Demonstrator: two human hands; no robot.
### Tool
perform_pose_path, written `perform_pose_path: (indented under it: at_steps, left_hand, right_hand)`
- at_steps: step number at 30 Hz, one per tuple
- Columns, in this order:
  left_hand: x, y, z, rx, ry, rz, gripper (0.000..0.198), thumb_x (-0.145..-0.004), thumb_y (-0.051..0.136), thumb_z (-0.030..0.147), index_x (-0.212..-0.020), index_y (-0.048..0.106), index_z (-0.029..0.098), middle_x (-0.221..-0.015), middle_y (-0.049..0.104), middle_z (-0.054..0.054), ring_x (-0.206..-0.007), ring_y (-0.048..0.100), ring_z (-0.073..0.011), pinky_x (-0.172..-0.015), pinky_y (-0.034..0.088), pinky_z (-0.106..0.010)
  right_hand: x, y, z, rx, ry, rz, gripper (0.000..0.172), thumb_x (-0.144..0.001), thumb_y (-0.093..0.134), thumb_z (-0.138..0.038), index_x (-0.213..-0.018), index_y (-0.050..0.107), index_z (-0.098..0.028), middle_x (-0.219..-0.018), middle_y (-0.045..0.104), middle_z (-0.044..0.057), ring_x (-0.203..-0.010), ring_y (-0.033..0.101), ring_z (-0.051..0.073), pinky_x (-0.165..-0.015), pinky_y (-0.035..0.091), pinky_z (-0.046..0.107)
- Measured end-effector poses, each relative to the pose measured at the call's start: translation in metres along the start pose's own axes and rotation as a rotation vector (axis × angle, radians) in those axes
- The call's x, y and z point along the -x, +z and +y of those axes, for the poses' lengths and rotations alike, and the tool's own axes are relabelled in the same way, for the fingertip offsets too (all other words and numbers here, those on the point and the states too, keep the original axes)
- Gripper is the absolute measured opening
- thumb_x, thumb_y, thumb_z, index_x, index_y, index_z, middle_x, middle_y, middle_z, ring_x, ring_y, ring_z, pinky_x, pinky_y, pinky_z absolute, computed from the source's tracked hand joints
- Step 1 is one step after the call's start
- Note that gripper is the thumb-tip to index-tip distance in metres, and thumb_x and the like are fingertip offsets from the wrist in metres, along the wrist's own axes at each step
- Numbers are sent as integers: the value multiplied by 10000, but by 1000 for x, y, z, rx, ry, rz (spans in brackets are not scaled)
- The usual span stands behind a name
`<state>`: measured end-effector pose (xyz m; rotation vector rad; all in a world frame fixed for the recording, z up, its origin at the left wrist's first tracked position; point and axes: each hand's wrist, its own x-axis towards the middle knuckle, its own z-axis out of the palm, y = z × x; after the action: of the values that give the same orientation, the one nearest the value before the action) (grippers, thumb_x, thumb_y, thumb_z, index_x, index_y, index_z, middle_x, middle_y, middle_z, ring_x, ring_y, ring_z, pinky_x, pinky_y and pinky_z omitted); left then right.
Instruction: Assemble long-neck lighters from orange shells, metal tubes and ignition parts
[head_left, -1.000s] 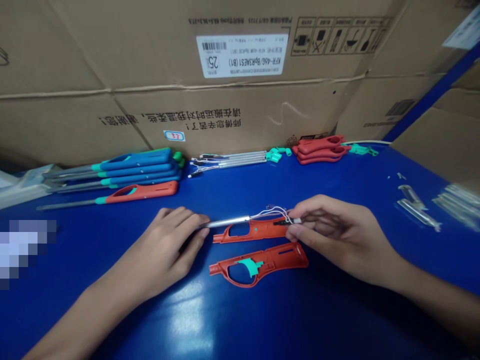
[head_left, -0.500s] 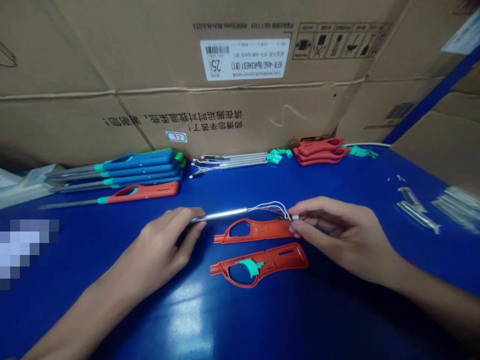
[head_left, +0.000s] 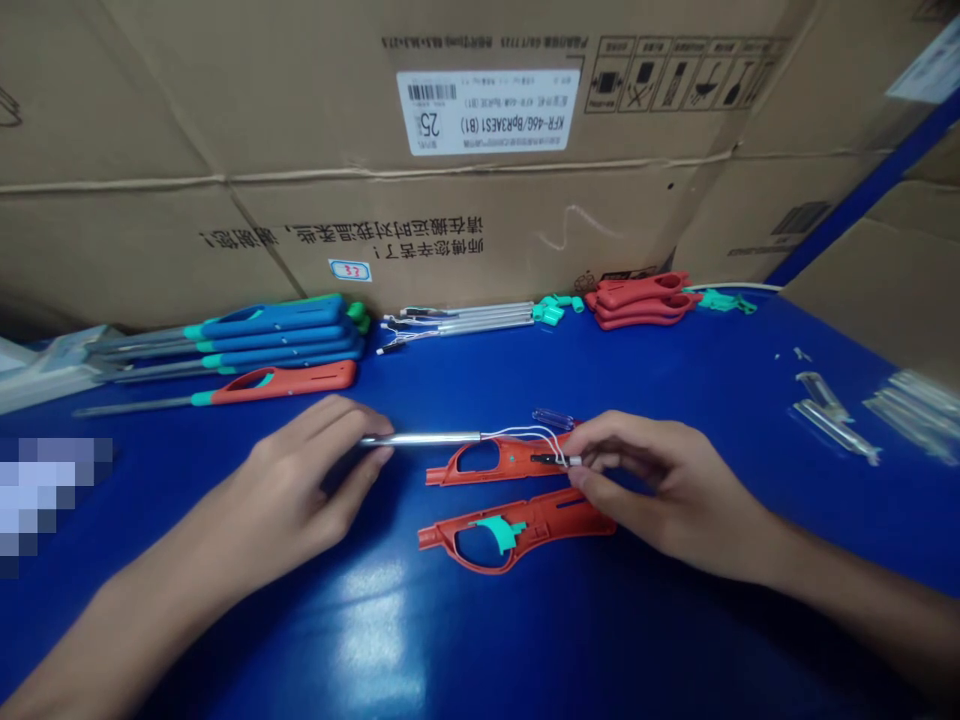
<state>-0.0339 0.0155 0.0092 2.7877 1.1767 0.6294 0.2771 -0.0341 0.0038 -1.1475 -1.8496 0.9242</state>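
Observation:
My left hand (head_left: 322, 480) is closed in a pinch on one end of a silver metal lighter tube (head_left: 431, 438). White wires (head_left: 529, 432) run from the tube's other end to a small black-and-white igniter (head_left: 559, 460). My right hand (head_left: 660, 490) pinches that igniter at its pale end. Below the wires lies an orange lighter handle half (head_left: 446, 472), partly covered by the igniter and my right fingers. Nearer me is a second orange handle half (head_left: 536, 530) with a teal trigger (head_left: 496, 533) in it. A clear purplish piece (head_left: 553, 418) shows just beyond my right fingertips.
Assembled lighters (head_left: 277, 318), blue and orange, lie at the left. Several wired metal tubes (head_left: 480, 318), teal parts (head_left: 553, 310) and stacked red handle halves (head_left: 641, 300) line the cardboard box (head_left: 300, 110). Clear plastic pieces (head_left: 836, 430) are at the right on the blue table (head_left: 465, 640).
Both hands have shifted left with the tube and igniter; my right hand is also slightly lower. The purplish clear piece now shows beyond my right fingers.

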Motion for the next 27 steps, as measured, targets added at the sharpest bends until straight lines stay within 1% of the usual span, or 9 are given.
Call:
perform_pose_path:
  at_steps: [3, 8, 13, 15, 21, 27]
  left_hand:
    - [0, -4, -1, -11, 4, -30, 156, -953, 496, 304, -963, 608, 196, -942, 644, -40, -820, 658, -185, -714, 522, -301]
    - [-1, -2, 2, -20, 29, -105, 144, -919, 478, 259, -907, 603, 190, -873, 638, -41, -747, 651, -185, -660, 510, -307]
    - [0, -7, 6, 10, 20, -121, 91, -881, 498, 248, -881, 576, 200, -836, 625, -18, -702, 618, -170, -609, 475, -280]
    - [1, -8, 6, 32, 9, -129, 66, -879, 500, 243, -878, 554, 204, -820, 612, -6, -686, 594, -160, -608, 464, -272]
    - [5, -7, 7, 129, 9, -164, 8, -880, 496, 216, -886, 500, 215, -775, 567, 22, -656, 502, -144, -601, 415, -271]
    - [6, -7, 7, 231, 37, -169, 46, -888, 480, 184, -869, 508, 216, -762, 563, 26, -664, 484, -146, -656, 413, -294]
  right_hand:
    - [2, 3, 1, 80, -61, -34, 94, -883, 573, -122, -936, 641, -159, -783, 644, 11, -607, 554, 81, -556, 497, 186]
    - [5, 5, 1, 197, -174, -52, 129, -879, 582, -100, -969, 644, -168, -776, 605, -5, -588, 513, 67, -549, 455, 184]
    - [6, 3, -2, 231, -239, -54, 140, -878, 589, -86, -979, 629, -175, -794, 605, -6, -625, 514, 72, -587, 451, 191]
    - [5, 1, -4, 235, -253, -50, 151, -884, 584, -82, -988, 627, -182, -794, 605, -5, -629, 513, 77, -588, 446, 200]
    - [5, -3, -5, 214, -285, 15, 189, -875, 603, -75, -1023, 623, -191, -769, 592, -11, -620, 507, 89, -575, 435, 227]
    - [5, -4, -2, 193, -285, 34, 178, -871, 601, -58, -997, 629, -180, -775, 592, -8, -627, 519, 90, -581, 438, 240]
